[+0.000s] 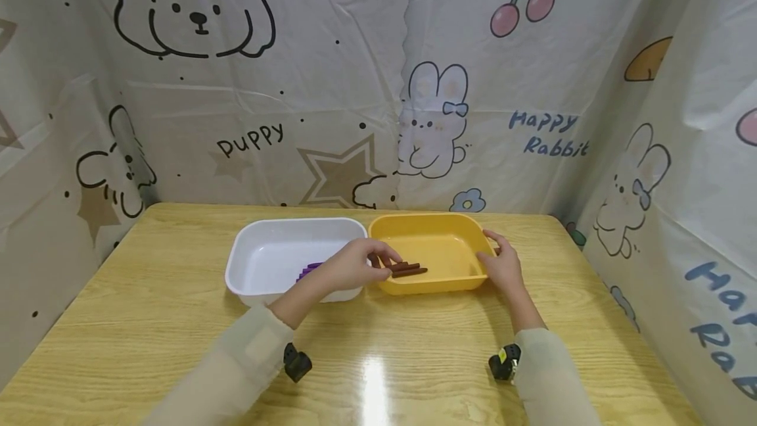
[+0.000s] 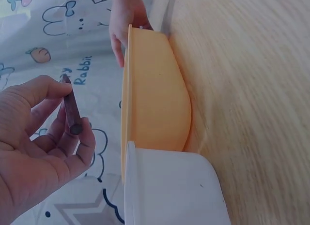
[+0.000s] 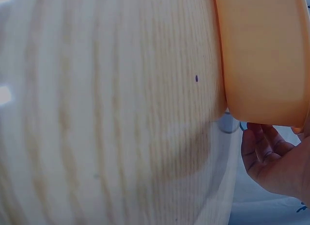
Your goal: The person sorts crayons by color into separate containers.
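My left hand (image 1: 355, 264) pinches a short dark brown stick (image 2: 72, 106) between thumb and fingers, above the near left rim of the yellow tray. More brown sticks (image 1: 409, 273) lie at the left inside this yellow tray (image 1: 437, 286). At the tray's other end my right hand (image 1: 503, 267) grips the rim, its thumb on the inner side and its fingers outside. Beside it on the left stands a white tray (image 1: 248, 291) holding several purple sticks (image 1: 307, 270), partly hidden behind my left hand and wrist.
Both trays stand side by side on a wood-grain table (image 1: 384, 347). A printed cloth (image 1: 331, 84) hangs behind the table and along its sides. One small dark mark (image 3: 196, 78) shows on the table in the right wrist view.
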`<move>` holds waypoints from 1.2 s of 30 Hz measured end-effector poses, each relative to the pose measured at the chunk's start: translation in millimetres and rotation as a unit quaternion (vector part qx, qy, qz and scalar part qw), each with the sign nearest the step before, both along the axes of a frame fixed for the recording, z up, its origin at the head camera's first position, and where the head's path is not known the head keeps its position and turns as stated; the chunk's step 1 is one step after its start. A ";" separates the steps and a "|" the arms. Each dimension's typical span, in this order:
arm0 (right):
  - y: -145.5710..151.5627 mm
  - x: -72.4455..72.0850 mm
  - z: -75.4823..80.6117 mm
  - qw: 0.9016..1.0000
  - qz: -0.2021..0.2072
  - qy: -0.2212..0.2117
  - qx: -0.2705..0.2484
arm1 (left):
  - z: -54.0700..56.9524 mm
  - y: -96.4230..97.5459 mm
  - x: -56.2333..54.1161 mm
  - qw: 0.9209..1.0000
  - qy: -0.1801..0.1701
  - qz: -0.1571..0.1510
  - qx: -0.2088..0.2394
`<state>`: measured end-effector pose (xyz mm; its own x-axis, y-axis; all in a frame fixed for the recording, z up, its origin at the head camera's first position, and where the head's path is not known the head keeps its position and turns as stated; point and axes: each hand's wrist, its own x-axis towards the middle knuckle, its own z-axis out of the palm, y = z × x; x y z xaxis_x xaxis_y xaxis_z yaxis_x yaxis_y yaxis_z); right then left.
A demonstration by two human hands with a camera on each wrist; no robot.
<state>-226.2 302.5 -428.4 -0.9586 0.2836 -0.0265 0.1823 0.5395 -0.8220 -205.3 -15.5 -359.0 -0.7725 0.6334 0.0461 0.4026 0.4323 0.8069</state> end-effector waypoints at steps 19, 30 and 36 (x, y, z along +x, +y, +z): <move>-0.9 -0.1 -0.8 1.000 -0.007 -0.003 -0.003 | -7.2 38.3 -39.1 0.999 -0.017 0.044 0.018; -1.1 0.3 -1.1 1.000 -0.005 -0.009 -0.006 | -24.0 53.9 -51.8 0.996 -0.010 0.084 0.030; -0.4 -0.2 -0.7 1.000 -0.006 -0.010 -0.002 | -29.0 60.6 -54.0 0.995 0.049 0.072 -0.042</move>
